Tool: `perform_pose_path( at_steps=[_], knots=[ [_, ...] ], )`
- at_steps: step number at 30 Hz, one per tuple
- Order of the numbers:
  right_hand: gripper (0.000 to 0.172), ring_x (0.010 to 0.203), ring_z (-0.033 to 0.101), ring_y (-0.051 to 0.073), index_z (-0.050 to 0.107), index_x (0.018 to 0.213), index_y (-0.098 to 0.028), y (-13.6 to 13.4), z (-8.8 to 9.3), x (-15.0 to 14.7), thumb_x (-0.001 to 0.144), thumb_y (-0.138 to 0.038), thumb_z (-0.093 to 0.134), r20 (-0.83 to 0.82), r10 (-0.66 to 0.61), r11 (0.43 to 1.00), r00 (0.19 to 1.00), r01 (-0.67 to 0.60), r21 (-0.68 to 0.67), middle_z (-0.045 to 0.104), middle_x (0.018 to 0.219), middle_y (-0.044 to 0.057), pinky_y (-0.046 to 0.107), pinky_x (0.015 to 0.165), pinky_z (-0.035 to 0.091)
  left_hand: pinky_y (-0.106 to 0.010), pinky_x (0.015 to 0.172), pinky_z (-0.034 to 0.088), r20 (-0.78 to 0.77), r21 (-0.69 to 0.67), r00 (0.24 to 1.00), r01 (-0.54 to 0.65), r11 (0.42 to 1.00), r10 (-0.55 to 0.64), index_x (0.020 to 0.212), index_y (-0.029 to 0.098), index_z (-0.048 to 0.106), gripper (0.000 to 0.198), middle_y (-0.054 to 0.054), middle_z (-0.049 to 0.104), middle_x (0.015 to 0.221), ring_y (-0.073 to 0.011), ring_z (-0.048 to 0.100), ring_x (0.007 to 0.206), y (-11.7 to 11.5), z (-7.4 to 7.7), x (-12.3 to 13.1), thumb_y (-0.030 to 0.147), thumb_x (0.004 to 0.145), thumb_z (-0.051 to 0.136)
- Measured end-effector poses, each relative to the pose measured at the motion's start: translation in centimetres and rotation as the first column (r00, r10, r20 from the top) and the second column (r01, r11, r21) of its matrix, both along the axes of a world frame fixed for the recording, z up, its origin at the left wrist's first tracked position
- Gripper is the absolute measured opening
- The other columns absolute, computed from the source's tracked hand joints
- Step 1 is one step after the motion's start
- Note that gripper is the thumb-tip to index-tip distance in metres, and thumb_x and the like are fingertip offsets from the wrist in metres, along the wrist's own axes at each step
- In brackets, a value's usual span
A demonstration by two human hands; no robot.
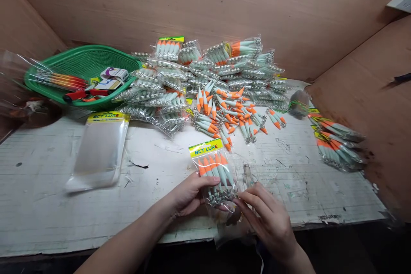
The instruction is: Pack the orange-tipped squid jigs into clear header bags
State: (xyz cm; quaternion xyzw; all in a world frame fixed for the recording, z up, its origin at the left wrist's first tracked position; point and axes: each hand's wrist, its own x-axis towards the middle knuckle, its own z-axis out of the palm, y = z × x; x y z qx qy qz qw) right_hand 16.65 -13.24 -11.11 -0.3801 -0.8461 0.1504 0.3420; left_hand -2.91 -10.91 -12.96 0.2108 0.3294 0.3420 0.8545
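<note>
My left hand [192, 190] grips a clear bag of fishing lures [215, 171] with a yellow "BCT LURE" header, its thumb lying across the front. Inside, several white lures with orange ends line up side by side, their hooks bunched at the bottom. My right hand [269, 214] is at the bag's lower right edge, thumb and fingers pinched together there; whether they hold the plastic or a hook is hidden. Just beyond the bag lies a heap of loose orange-and-white lures [236, 113]. A stack of empty clear bags [99, 152] with the same yellow header lies to the left.
Filled lure bags [160, 77] are piled along the back wall. At back left stands a green basket [41, 62] with red-handled pliers [86, 94], a small box [114, 75] and red-orange lures [64, 80]. More filled packs [337, 147] lie at the right, near a dark bagged lump [299, 103].
</note>
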Motion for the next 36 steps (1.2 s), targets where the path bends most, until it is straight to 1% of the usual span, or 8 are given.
perform_pose_path(
  at_steps=[3, 6, 8, 11, 13, 30, 33, 36],
  knots=[
    [0.013, 0.062, 0.051, 0.013, 0.060, 0.088, -0.016, -0.4, -1.9, -1.0, 0.087, -0.005, 0.053, -0.004, -0.033, 0.999, 0.999, 0.033, 0.011, 0.054, 0.068, 0.002, 0.024, 0.053, 0.041, -0.036, 0.067, 0.055, -0.446, 0.158, 0.895, 0.048, 0.986, 0.028, 0.126, 0.012, 0.047, 0.055, -0.012, 0.067, 0.094, -0.0247, 0.066, 0.082, -0.1, 0.5, -1.2, 0.040, 0.081, 0.060],
    [0.015, 0.061, 0.049, 0.013, 0.058, 0.081, -0.016, -0.7, -3.8, -1.9, 0.089, -0.007, 0.049, 0.037, -0.059, 0.998, 0.998, 0.059, 0.012, 0.051, 0.066, 0.002, 0.025, 0.054, 0.040, -0.046, 0.078, 0.053, -0.882, 0.357, 0.390, 0.185, 0.916, 0.265, 0.139, 0.012, 0.033, 0.067, -0.014, 0.065, 0.099, -0.0291, 0.065, 0.090, -1.6, 0.7, -2.3, 0.042, 0.083, 0.055],
    [0.014, 0.065, 0.050, 0.014, 0.058, 0.083, -0.015, -0.7, -4.4, -2.2, 0.090, -0.010, 0.048, 0.077, -0.062, 0.998, 0.995, 0.060, 0.024, 0.052, 0.070, 0.004, 0.026, 0.057, 0.041, -0.052, 0.092, 0.047, -0.865, 0.499, 0.184, 0.397, 0.770, 0.466, 0.139, 0.015, 0.035, 0.066, -0.018, 0.059, 0.118, -0.0331, 0.056, 0.112, -2.9, 0.3, -2.4, 0.037, 0.081, 0.058],
    [0.016, 0.069, 0.049, 0.016, 0.059, 0.083, -0.016, -0.3, -4.5, -2.3, 0.091, -0.011, 0.046, 0.142, -0.025, 0.996, 0.990, 0.012, 0.094, 0.055, 0.075, 0.005, 0.027, 0.060, 0.041, -0.056, 0.108, 0.031, -0.777, 0.589, 0.322, 0.676, 0.442, 0.541, 0.137, 0.021, 0.041, 0.063, -0.015, 0.041, 0.145, -0.0336, 0.028, 0.138, -3.6, -1.3, -1.7, 0.024, 0.078, 0.063],
    [0.019, 0.067, 0.047, 0.016, 0.059, 0.081, -0.015, 0.1, -4.4, -2.2, 0.091, -0.010, 0.044, 0.194, 0.001, 0.985, 0.981, -0.035, 0.170, 0.055, 0.072, 0.005, 0.028, 0.059, 0.040, -0.058, 0.111, 0.024, -0.773, 0.590, 0.373, 0.719, 0.366, 0.513, 0.137, 0.022, 0.042, 0.057, -0.012, 0.038, 0.147, -0.0317, 0.020, 0.141, -3.2, -2.4, -1.1, 0.020, 0.082, 0.057],
    [0.018, 0.065, 0.045, 0.017, 0.057, 0.082, -0.014, 0.4, -5.4, -2.4, 0.091, -0.007, 0.043, 0.185, -0.047, 0.971, 0.982, 0.001, 0.238, 0.053, 0.069, 0.005, 0.030, 0.057, 0.042, -0.061, 0.112, 0.016, -0.749, 0.626, 0.368, 0.666, 0.406, 0.551, 0.134, 0.025, 0.048, 0.045, -0.011, 0.044, 0.144, -0.0305, 0.024, 0.140, -2.3, -3.2, -0.9, 0.022, 0.089, 0.049],
    [0.007, 0.070, 0.050, 0.017, 0.057, 0.090, -0.015, 0.0, -3.8, -1.7, 0.090, -0.013, 0.050, 0.104, -0.062, 0.991, 0.993, 0.049, 0.121, 0.055, 0.075, 0.005, 0.030, 0.061, 0.046, -0.058, 0.104, 0.034, -0.732, 0.657, 0.282, 0.536, 0.530, 0.621, 0.139, 0.021, 0.041, 0.062, -0.017, 0.049, 0.137, -0.0344, 0.040, 0.130, -4.1, -2.5, -1.5, 0.028, 0.081, 0.061],
    [0.009, 0.071, 0.055, 0.015, 0.057, 0.093, -0.018, -1.0, -2.3, -1.8, 0.090, -0.012, 0.050, -0.016, -0.033, 0.997, 0.999, 0.032, -0.070, 0.056, 0.078, 0.004, 0.027, 0.061, 0.048, -0.040, 0.076, 0.054, -0.797, 0.603, 0.274, 0.306, 0.736, 0.539, 0.138, 0.021, 0.042, 0.064, -0.010, 0.064, 0.098, -0.0236, 0.062, 0.086, -6.0, -2.0, -1.9, 0.032, 0.079, 0.064]
  ],
)
